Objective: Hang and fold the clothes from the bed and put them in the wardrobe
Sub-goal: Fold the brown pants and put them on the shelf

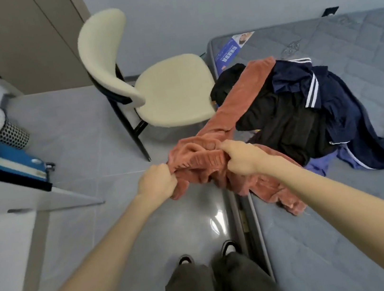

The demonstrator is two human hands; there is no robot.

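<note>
— clothes (305,113) on the bed (347,222), where do they lie?
— heaped on the far part of the mattress, toward its left edge. a black garment (289,120) is in the middle, a navy piece with white stripes (344,102) lies over it and to its right, and a pale blue cloth (323,163) peeks out at the near side.
— and the rust-coloured garment (234,104)?
— half off the pile. one long part runs from the far side of the heap across the black garment toward the person. its ribbed end is lifted over the bed's left edge and the floor (86,148), and another part trails onto the mattress nearer the person.
— what has hold of it?
— both hands. the left hand (156,183) has its fingers (165,173) curled tight into a bunch of the fabric. the right hand (238,159), just right of it, is clenched on the ribbed band the same way, with the band stretched between them.
— anything nearby?
— a cream chair (173,93) stands on the floor just left of the bed, beyond the hands.
</note>
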